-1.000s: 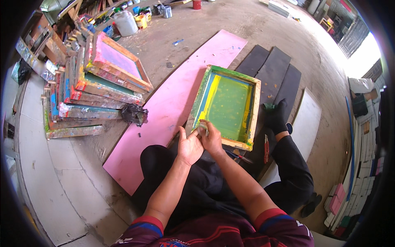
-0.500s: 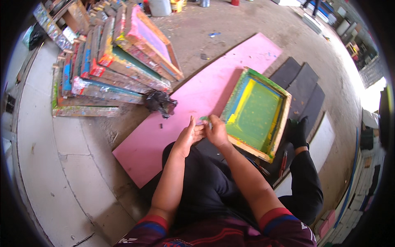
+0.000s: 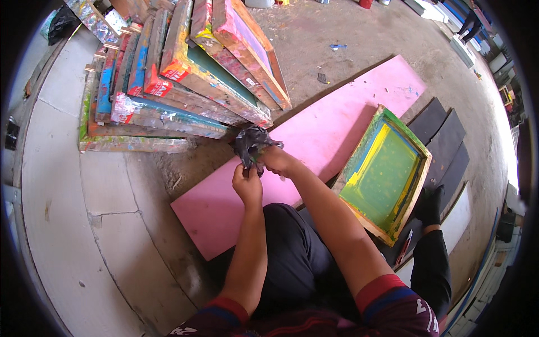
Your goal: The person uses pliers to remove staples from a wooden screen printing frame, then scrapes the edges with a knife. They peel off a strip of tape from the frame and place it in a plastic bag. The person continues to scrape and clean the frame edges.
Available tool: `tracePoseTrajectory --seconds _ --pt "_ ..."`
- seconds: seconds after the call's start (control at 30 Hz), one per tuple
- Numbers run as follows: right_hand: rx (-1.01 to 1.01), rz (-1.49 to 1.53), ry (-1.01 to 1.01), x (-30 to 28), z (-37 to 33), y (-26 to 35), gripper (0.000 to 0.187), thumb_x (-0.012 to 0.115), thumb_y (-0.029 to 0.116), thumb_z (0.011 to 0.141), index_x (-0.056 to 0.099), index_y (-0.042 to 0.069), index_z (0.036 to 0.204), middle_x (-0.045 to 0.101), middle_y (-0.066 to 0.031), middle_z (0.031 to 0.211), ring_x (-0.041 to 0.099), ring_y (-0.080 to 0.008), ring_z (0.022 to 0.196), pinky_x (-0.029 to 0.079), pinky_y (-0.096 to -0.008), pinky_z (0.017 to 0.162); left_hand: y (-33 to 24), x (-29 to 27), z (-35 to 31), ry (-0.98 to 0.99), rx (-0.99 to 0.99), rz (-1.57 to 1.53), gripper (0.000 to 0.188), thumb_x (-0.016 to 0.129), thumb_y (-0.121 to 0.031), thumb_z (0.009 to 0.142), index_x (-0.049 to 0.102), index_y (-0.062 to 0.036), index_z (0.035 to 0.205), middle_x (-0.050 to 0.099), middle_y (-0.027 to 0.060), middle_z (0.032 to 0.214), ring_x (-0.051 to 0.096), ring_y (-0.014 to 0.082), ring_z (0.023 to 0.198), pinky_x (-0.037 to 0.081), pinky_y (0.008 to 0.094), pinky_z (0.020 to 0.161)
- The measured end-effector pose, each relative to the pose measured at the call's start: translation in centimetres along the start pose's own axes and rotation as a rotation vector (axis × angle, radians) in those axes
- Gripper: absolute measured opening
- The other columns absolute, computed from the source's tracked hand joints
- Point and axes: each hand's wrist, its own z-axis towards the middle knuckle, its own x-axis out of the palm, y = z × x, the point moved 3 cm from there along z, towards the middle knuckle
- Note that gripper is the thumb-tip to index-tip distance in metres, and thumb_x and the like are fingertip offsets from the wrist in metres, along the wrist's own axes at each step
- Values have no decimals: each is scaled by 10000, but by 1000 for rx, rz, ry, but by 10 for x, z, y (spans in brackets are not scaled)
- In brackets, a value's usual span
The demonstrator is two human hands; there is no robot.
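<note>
A crumpled black plastic bag sits at the far left edge of the pink board, beside the stacked frames. My left hand is closed, pinching the bag's near edge. Against the bag's right side, my right hand has its fingers curled in at the opening. Its fingertips are partly hidden by the plastic; a bit of green shows between the hands, too small to name. To the right, a wooden screen-printing frame with green mesh and yellow paint leans across the board.
Paint-stained screen frames stand stacked at the left. Dark flat panels lie right of the green frame, near my foot. A red cutter-like tool lies by my leg. Another person stands far back right.
Both hands have moved away from the green frame, forward to the black bag, and now grip or touch it. The small green thing they held together is mostly out of sight. The view has shifted.
</note>
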Motion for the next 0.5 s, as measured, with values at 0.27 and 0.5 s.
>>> tracePoseTrajectory --seconds 0.27,0.5 --pt "-1 891 -320 29 83 -6 303 443 186 995 657 5 1109 678 -180 1048 689 -302 821 591 -439 660 13 -5 2 -63 91 -435 345 572 89 958 658 106 1291 717 91 1144 671 155 1002 536 290 919" --pt "-189 -756 -404 33 59 -7 315 629 231 902 730 12 1104 744 -254 1119 738 -417 1033 587 -495 906 9 -8 1 -187 107 -433 395 566 40 921 655 91 1303 703 88 1136 664 155 953 528 262 833"
